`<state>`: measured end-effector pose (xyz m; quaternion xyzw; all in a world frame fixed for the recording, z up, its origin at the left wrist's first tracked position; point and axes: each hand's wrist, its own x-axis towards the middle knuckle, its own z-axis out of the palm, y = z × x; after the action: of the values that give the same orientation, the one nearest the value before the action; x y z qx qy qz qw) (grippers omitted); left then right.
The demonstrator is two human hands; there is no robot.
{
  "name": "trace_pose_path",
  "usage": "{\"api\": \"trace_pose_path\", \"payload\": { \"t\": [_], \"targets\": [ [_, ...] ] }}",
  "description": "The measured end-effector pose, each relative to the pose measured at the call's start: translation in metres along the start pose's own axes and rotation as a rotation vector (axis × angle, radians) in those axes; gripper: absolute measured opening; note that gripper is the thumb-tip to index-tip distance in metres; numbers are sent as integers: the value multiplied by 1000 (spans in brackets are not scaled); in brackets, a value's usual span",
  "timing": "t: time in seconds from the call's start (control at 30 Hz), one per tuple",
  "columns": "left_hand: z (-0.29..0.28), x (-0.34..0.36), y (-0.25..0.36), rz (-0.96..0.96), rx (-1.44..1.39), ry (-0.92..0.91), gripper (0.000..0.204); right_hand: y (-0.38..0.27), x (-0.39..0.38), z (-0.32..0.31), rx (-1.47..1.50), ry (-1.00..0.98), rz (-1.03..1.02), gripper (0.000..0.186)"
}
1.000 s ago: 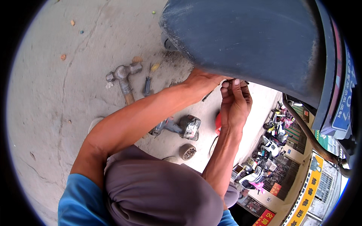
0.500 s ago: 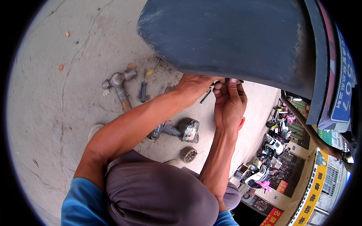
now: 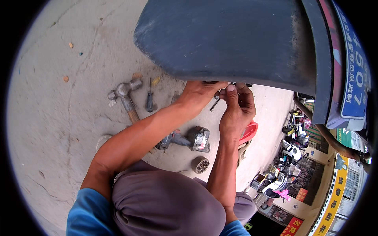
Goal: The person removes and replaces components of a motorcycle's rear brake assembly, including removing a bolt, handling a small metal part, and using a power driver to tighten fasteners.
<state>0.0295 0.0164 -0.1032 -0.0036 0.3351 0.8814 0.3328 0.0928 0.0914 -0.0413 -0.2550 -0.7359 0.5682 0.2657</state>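
My left hand (image 3: 199,92) is bent at the lower edge of a dark grey scooter panel (image 3: 232,39), fingertips meeting those of my right hand (image 3: 238,104). Both hands are closed around something small at that edge; what it is, I cannot make out. A thin black tool (image 3: 214,104) lies on the concrete just below them. To the left on the ground are a ball-peen hammer (image 3: 130,108) and a screwdriver (image 3: 150,101). A cordless power tool (image 3: 181,139) lies below my left forearm, beside a round tin of small parts (image 3: 200,165).
A red tray (image 3: 248,133) is behind my right hand. A dark metal tube (image 3: 330,137) and a blue plate (image 3: 354,70) are at the scooter's right side. Several parked scooters (image 3: 291,149) line a shopfront with a yellow sign (image 3: 332,196). My covered knee (image 3: 169,196) is at bottom centre.
The panel has shifted leftward in the picture. My right hand has moved slightly left, its fingers still pinched at the edge beside my left hand. More of the red tray now shows.
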Motion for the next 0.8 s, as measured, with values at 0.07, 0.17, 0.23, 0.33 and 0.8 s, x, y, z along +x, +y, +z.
{"api": "trace_pose_path", "payload": {
  "t": [0.07, 0.17, 0.23, 0.33, 0.8],
  "targets": [
    [2, -2, 3, -69, -87, -44, 30, 4, -2, -4, -34, 7, -25, 16],
    [-3, 0, 3, -54, 0, -37, 25, 11, -6, -3, -93, 2, -85, 16],
    [-1, 1, 1, -62, -1, -27, 23, 17, -6, -6, -125, 7, -132, 17],
    [3, -3, 3, -87, -64, -4, 21, 27, -4, -10, -343, 29, -292, 17],
    [6, -18, -8, -19, -2, 116, 11, 23, -16, 3, -664, 108, -546, 20]
  ]
}}
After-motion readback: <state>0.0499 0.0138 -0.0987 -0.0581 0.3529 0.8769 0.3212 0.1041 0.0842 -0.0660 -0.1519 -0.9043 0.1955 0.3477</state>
